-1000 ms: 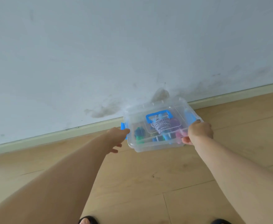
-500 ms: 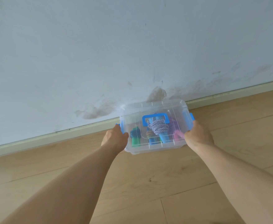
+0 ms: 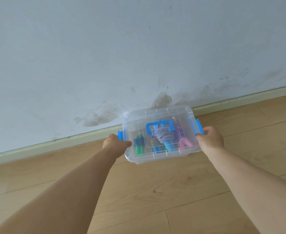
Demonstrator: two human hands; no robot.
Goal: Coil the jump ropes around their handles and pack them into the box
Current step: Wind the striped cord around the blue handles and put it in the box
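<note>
One clear plastic box (image 3: 161, 156) sits in our hands near the foot of the wall (image 3: 105, 56), over the wooden floor (image 3: 139, 191), with its lid on. Our left hand (image 3: 114, 144) curls round the left end just below the blue latch (image 3: 120, 135), and our right hand (image 3: 210, 138) grips the right end at the other latch (image 3: 199, 125). We cannot tell whether the box rests on the floor or hangs just above it.

We judge it light: thin, stiff walls and a load of soft cord and small handles. The plastic looks smooth and could slip, so the two ends under the rim are the sure places to hold; the blue carry handle (image 3: 160, 126) on the lid would serve one hand if both latches are closed.

Through the lid we count what seems to be four coiled jump ropes: a green one (image 3: 138, 146), a white-and-blue twisted one (image 3: 163, 135), a pink-and-purple one (image 3: 182, 140), and a small multicoloured bundle (image 3: 154, 141), though the glare makes that count unsure. Two latches, one lid handle.
</note>
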